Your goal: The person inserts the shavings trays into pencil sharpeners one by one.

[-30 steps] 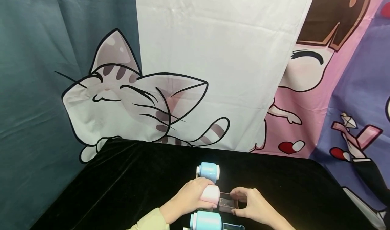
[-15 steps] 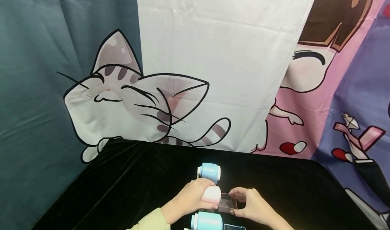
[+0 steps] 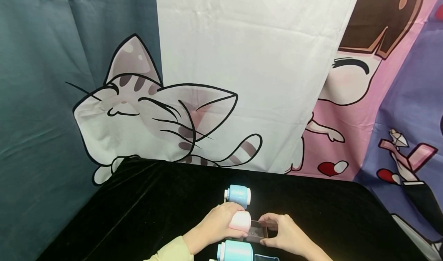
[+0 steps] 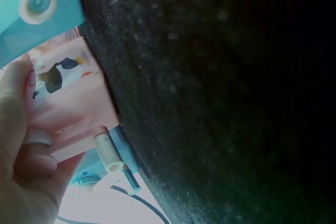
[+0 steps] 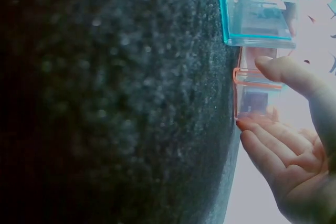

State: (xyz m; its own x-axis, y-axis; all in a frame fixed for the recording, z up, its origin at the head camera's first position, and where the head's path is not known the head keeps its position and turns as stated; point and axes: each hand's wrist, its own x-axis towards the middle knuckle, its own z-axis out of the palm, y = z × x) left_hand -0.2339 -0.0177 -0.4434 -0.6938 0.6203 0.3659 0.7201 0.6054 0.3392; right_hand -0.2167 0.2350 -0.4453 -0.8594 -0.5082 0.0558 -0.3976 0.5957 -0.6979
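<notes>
The left hand (image 3: pixel 218 222) grips a pink hand-crank pencil sharpener (image 3: pixel 240 220) from its left side. In the left wrist view, its pink body (image 4: pixel 79 111) bears a cartoon print, and a pale crank handle (image 4: pixel 107 152) sticks out at one end. From the sharpener's right side a see-through shavings drawer (image 3: pixel 256 232) juts out part way. Thumb and fingers of the right hand (image 3: pixel 285 232) pinch that drawer by its two sides near the outer end. An orange-red rim (image 5: pixel 257 81) shows on the drawer in the right wrist view.
A teal sharpener (image 3: pixel 237 251) stands nearer the person, its clear drawer (image 3: pixel 265 258) sticking out to the right. Behind the pink one is a blue sharpener (image 3: pixel 238 194). All stand on black cloth (image 3: pixel 166 199). A printed cartoon curtain (image 3: pixel 263 61) hangs behind.
The right hand has moved slightly left, and the drawer has slid a little further into the pink sharpener. The left hand keeps its grip on the body.
</notes>
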